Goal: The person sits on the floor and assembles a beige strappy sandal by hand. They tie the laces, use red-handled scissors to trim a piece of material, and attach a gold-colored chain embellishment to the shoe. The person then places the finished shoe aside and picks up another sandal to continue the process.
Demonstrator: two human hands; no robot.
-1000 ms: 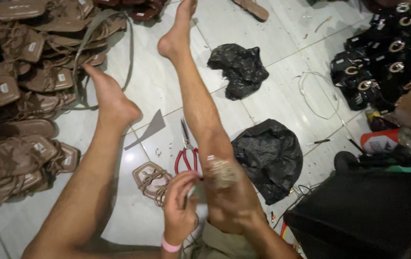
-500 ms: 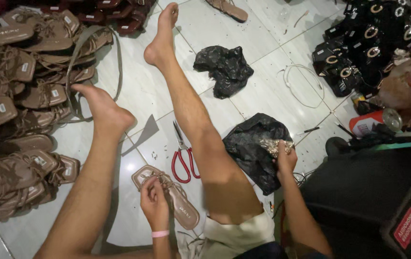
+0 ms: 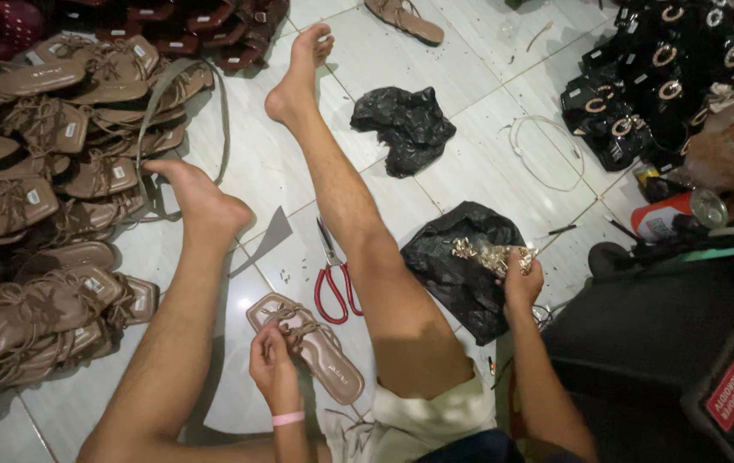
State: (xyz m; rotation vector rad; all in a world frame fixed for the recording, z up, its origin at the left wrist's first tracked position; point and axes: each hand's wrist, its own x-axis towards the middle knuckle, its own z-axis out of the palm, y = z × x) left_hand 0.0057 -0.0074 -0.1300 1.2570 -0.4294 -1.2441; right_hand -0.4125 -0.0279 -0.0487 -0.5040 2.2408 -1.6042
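Note:
I sit on a white tiled floor with both bare legs stretched out. My left hand (image 3: pixel 274 367) rests between my legs and pinches the straps of a tan flat sandal (image 3: pixel 315 350) lying on the tiles. My right hand (image 3: pixel 521 279) is out past my right thigh, closed on a bunch of small gold metal pieces (image 3: pixel 491 255) over an open black plastic bag (image 3: pixel 461 266). Red-handled scissors (image 3: pixel 334 279) lie shut on the floor between my legs, just beyond the sandal.
Several tan strappy sandals (image 3: pixel 50 214) are piled at the left. Black sandals with gold rings (image 3: pixel 667 77) are heaped at the top right. A second crumpled black bag (image 3: pixel 406 124) and a loop of white cord (image 3: pixel 547 150) lie ahead. A red can (image 3: pixel 671 214) stands by dark boxes.
My right hand left my left hand, swung out to the black bag and now holds gold pieces there. My left hand set the sandal flat on the floor.

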